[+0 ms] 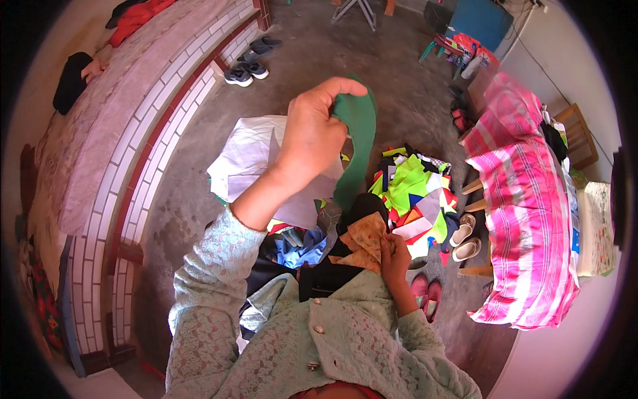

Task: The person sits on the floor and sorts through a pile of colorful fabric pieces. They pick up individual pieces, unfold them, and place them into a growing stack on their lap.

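Raised in front of me, my left hand (312,126) is closed on one end of a green cloth strip (361,130), which hangs down in a curve. My right hand (397,258) is low by my lap. Its fingers close on an orange-brown mottled flat piece (366,237), with more of the same below; its material is unclear. Just beyond the right hand lies a pile of bright cloth scraps (412,189) in neon yellow, red, white and blue. White cloth (249,143) lies on the floor behind my left forearm, and blue cloth (299,247) sits nearer my lap.
A table draped in pink checked cloth (525,219) stands at the right. Beside it on the floor are beige shoes (466,249) and pink shoes (426,296). Dark sneakers (247,72) rest beside the white-tiled ledge (149,126) at the left. A blue panel (480,26) leans far right.
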A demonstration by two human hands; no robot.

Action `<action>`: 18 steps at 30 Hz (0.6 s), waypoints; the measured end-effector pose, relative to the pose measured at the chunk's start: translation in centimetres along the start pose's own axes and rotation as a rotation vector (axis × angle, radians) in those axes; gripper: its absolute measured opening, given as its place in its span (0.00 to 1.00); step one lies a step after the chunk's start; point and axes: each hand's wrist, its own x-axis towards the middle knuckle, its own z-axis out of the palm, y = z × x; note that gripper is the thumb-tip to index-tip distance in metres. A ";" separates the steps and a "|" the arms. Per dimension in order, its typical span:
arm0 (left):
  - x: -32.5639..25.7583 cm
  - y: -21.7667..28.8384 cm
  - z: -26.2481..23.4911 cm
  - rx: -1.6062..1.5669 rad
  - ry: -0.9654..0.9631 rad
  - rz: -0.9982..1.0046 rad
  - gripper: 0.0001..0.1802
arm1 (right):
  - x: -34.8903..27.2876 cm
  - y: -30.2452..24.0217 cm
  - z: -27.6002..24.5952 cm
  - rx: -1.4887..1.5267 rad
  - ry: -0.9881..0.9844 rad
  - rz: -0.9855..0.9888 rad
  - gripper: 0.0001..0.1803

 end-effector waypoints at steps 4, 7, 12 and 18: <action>0.9 0.1 -1.5 -0.217 0.118 -0.061 0.27 | 0.1 0.1 -0.1 -0.005 0.011 -0.056 0.07; 0.6 -1.7 -4.8 -0.269 0.278 -0.057 0.26 | 0.0 0.0 -0.2 -0.006 -0.006 -0.020 0.07; -4.2 -6.0 -11.3 -0.159 0.551 -0.210 0.25 | 0.1 -0.2 0.1 0.015 -0.012 -0.043 0.07; -11.1 -13.2 -16.4 -0.048 0.627 -0.389 0.28 | 0.2 -0.3 0.2 -0.003 -0.035 -0.056 0.08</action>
